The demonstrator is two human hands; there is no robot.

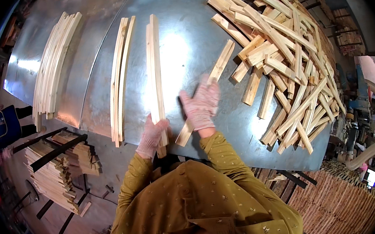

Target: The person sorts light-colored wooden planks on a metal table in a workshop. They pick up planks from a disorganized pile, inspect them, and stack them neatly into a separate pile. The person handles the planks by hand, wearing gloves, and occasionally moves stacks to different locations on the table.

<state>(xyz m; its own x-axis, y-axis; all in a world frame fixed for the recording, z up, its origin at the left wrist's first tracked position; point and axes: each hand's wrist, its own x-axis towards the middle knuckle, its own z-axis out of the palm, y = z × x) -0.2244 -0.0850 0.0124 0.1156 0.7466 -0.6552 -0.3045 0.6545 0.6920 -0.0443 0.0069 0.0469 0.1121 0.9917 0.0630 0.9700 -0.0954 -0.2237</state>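
The pink-gloved left hand (154, 135) wraps around the near end of long, pale wooden strips (154, 66) on the shiny grey metal counter (188, 31); the pink-gloved right hand (202, 104), thumb spread, lies over a slanting, yellowish wooden slat (222, 62), left of a jumbled wooden heap (297, 57).

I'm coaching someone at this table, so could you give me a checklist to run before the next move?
1. Gloves worn: ok, on both hands.
2. Left hand placed: ok, around the near end of the centre strips.
3. Right hand gripping firmly: cannot tell; it covers the slanted strip.
4. Centre strips' ends flush: not ok, staggered.
5. Loose pile orderly: not ok, pieces cross at many angles.
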